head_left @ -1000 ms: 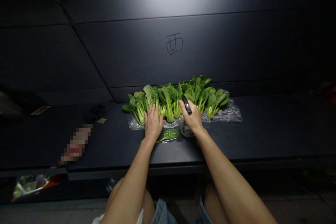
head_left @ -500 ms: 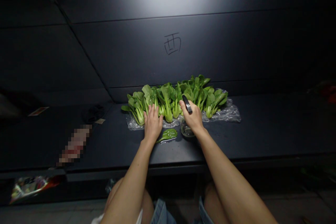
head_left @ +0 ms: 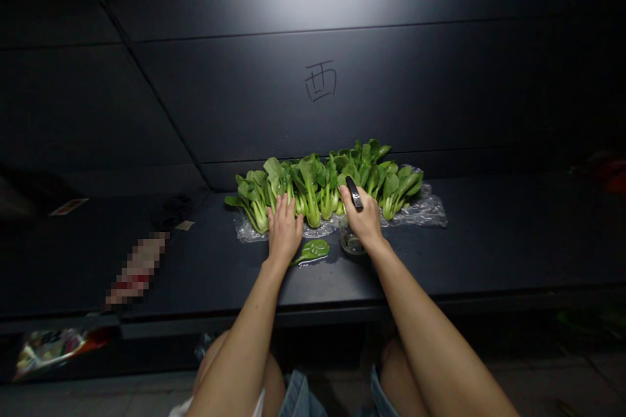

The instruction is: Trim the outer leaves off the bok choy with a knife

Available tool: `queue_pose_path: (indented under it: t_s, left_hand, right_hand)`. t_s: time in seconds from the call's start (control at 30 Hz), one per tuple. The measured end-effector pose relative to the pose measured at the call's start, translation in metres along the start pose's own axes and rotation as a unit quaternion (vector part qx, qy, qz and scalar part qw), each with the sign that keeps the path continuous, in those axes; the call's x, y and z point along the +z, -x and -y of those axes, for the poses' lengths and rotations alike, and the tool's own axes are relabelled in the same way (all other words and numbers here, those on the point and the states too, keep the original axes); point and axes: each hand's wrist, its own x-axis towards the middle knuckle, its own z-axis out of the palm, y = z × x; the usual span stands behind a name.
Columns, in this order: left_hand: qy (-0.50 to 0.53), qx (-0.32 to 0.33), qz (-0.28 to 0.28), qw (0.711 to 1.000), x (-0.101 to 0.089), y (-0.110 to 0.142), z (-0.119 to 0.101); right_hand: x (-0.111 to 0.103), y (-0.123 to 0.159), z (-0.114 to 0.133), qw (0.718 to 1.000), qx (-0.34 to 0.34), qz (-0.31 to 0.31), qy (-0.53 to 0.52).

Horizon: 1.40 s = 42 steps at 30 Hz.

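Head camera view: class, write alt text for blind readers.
Two bare hands reach over a row of bok choy laid on clear plastic wrap on a dark table. The right hand holds a slim black object; the left hand is open at the stems. A loose green leaf lies nearby.

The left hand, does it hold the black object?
No, the black object is in the right hand; the left hand is open, with nothing in it.

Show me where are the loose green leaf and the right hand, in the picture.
loose green leaf [head_left: 313, 250]: head view, middle of the blade.
right hand [head_left: 360, 218]: head view, back of the hand.
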Motion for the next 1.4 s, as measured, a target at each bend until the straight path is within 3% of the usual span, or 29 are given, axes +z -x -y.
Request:
queue_pose_path:
  t_s: [0.87,1.4]
  left_hand:
    - [-0.014,0.022,0.005,1.000,-0.003,0.001,-0.007]
    - [-0.014,0.055,0.014,0.998,-0.002,-0.001,-0.020]
  right_hand:
    - [-0.011,-0.003,-0.014,0.999,0.020,-0.019,0.023]
    - [-0.026,-0.002,-0.029,0.999,0.029,0.016,0.025]
